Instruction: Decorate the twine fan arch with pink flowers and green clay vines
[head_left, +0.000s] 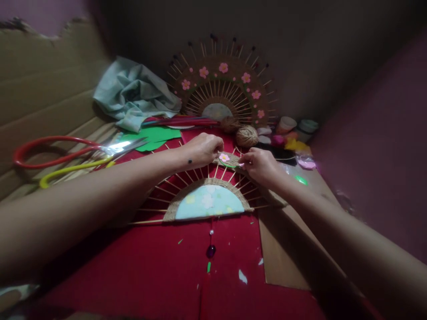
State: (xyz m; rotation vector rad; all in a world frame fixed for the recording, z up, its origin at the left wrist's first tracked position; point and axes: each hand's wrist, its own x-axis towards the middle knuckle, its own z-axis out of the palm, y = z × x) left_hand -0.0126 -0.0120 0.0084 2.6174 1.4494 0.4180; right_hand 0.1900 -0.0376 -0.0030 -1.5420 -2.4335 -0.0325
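Red cloth [160, 266] underlay; pink paper flower [224, 157] on half-round stick frame [207, 195], between left hand [203, 149] and right hand [258, 164]; both pinched narrow at flower edges.

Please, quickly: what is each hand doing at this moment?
Left hand: fingers closed, pressing on the half-round stick fan beside the pink flower.
Right hand: pinching the fan's edge.

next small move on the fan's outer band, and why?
Probably press the pink flower flat onto the woven band. The left hand pins the band beside it and the right hand pinches its edge, so the flower seems placed but not yet pressed.
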